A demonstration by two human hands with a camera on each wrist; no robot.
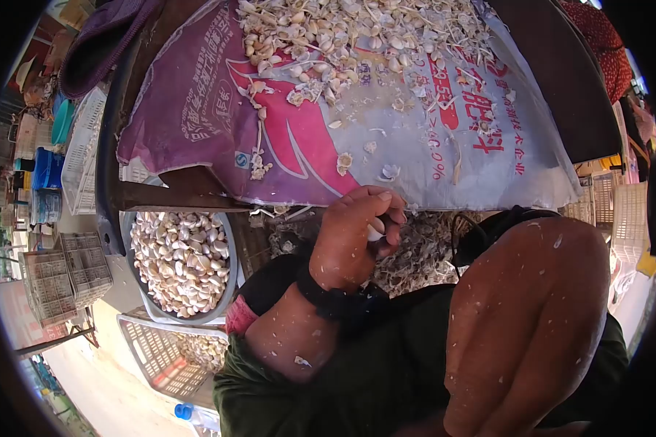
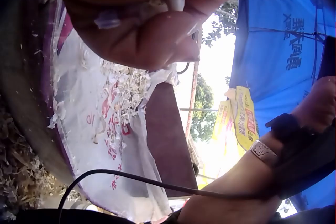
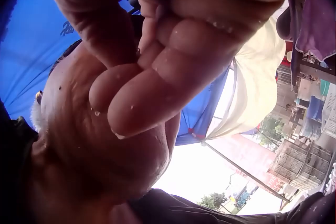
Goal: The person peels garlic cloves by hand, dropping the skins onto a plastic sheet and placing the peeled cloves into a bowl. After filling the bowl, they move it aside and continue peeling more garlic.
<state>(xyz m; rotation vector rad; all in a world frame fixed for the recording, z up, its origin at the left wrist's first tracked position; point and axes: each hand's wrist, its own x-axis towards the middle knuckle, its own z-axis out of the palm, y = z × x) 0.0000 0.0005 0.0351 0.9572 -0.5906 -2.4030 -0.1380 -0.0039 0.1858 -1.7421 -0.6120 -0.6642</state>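
Below the front edge of the sack-covered work surface, my left hand [image 1: 353,229] curls its fingers round a pale garlic clove [image 1: 375,229]. In the left wrist view the same clove [image 2: 176,1] shows between the fingers. The right arm [image 1: 532,313] is bent up sharply, its hand outside the head view. My right hand [image 3: 173,66] is raised close to the person's face, fingers curled with nothing visible in them. Loose garlic cloves and dry skins [image 1: 372,36] are heaped on the far part of the printed sack [image 1: 415,153].
A round basin [image 1: 233,255] full of cloves stands at the left, above a plastic crate [image 1: 142,349] with more cloves. Peelings [image 1: 423,247] lie under the surface's front edge. More crates [image 1: 65,273] stand farther left. A black cable [image 2: 157,184] crosses the left wrist view.
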